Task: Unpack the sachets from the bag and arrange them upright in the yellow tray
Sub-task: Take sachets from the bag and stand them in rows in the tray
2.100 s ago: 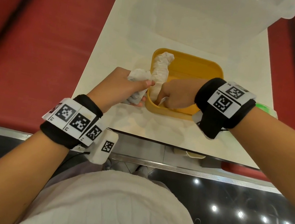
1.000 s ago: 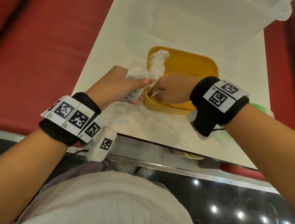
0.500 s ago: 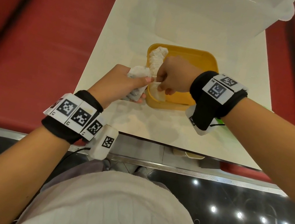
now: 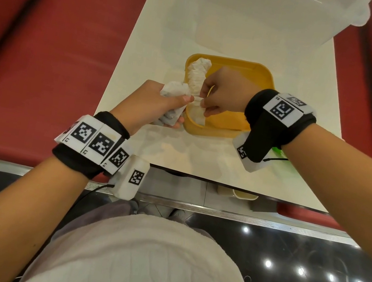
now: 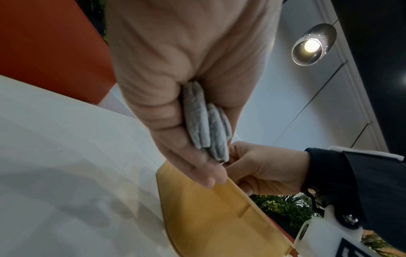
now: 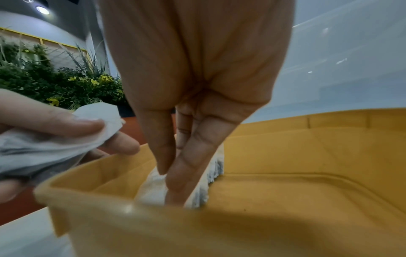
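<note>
White sachets in yellow tray half-hidden behind right hand.

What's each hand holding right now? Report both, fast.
Left hand: grips a bunch of white sachets.
Right hand: pinches a sachet inside the yellow tray.

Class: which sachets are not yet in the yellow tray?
The bunch gripped in the left hand, beside the tray; the others stand in a row inside it.
</note>
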The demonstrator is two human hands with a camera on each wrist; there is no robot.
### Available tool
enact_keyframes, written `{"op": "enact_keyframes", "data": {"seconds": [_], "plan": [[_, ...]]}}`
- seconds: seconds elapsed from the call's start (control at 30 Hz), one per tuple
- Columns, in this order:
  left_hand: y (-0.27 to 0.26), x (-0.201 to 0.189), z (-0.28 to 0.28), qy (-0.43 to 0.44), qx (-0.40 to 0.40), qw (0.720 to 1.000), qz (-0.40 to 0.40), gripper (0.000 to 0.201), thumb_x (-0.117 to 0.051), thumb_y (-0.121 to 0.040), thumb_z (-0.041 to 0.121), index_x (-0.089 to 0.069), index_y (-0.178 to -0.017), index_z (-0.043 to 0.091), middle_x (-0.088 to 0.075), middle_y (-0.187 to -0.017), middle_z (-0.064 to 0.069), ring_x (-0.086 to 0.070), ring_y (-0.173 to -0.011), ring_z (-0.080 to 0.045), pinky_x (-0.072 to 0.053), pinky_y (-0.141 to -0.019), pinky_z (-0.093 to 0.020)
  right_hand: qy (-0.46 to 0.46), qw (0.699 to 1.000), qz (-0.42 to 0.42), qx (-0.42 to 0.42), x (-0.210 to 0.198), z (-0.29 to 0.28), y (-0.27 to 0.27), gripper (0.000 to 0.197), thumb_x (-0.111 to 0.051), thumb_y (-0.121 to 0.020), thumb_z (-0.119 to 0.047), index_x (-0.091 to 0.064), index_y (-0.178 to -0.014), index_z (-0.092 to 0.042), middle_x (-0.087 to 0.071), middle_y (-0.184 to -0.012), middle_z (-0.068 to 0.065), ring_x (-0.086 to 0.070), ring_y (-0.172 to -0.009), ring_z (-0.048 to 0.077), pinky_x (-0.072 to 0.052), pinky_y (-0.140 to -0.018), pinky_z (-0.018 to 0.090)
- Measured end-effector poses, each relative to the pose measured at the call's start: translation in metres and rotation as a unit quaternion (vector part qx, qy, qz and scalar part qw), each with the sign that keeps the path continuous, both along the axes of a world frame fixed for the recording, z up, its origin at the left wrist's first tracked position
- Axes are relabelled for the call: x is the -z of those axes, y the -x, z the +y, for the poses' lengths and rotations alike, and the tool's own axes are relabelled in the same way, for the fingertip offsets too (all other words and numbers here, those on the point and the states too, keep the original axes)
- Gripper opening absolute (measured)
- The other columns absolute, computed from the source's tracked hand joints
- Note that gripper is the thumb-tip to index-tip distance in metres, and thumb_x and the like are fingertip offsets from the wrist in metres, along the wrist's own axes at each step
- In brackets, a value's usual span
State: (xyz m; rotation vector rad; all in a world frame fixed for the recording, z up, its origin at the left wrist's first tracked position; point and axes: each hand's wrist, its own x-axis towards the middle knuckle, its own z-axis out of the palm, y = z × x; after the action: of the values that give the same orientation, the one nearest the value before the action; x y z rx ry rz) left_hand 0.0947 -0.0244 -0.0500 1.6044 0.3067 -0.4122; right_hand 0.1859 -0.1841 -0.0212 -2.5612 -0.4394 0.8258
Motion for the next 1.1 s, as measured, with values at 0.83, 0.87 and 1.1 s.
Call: {"op": "enact_keyframes", "data": {"seconds": [0.83, 0.87, 1.1], "plan": [[-0.029, -0.055, -0.059, 0.222, 0.013, 0.974, -0.05, 0.025, -0.052, -0.099, 0.016, -0.06, -0.112, -0.003, -0.068, -0.1, -0.016, -0.07, -0.098, -0.027, -0.059, -0.073, -0.027, -0.35, 0.881, -0.209, 0.24, -0.047, -0.058, 0.053, 0.024, -0.074, -0.082, -0.029, -0.066, -0.089, -0.008, -0.057, -0.073, 0.008, -0.055, -0.06, 0.013, -0.045, -0.046, 0.024], [-0.029, -0.056, -0.064, 0.223, 0.015, 0.973, -0.054, 0.024, -0.054, -0.098, 0.017, -0.061, -0.11, -0.002, -0.068, -0.101, -0.017, -0.071, -0.096, -0.025, -0.059, -0.073, -0.026, -0.352, 0.879, -0.209, 0.247, -0.045, -0.061, 0.053, 0.025, -0.076, -0.08, -0.028, -0.064, -0.092, -0.01, -0.057, -0.073, 0.008, -0.053, -0.058, 0.012, -0.044, -0.045, 0.023], [-0.026, -0.06, -0.09, 0.295, 0.02, 0.955, -0.029, 0.014, -0.053, -0.096, 0.008, -0.063, -0.1, -0.002, -0.07, -0.097, -0.017, -0.071, -0.085, -0.023, -0.06, -0.075, -0.029, -0.377, 0.854, -0.2, 0.297, -0.035, -0.085, 0.051, 0.017, -0.074, -0.079, -0.005, -0.063, -0.091, 0.0, -0.054, -0.067, 0.002, -0.054, -0.057, 0.011, -0.047, -0.049, 0.02]]}}
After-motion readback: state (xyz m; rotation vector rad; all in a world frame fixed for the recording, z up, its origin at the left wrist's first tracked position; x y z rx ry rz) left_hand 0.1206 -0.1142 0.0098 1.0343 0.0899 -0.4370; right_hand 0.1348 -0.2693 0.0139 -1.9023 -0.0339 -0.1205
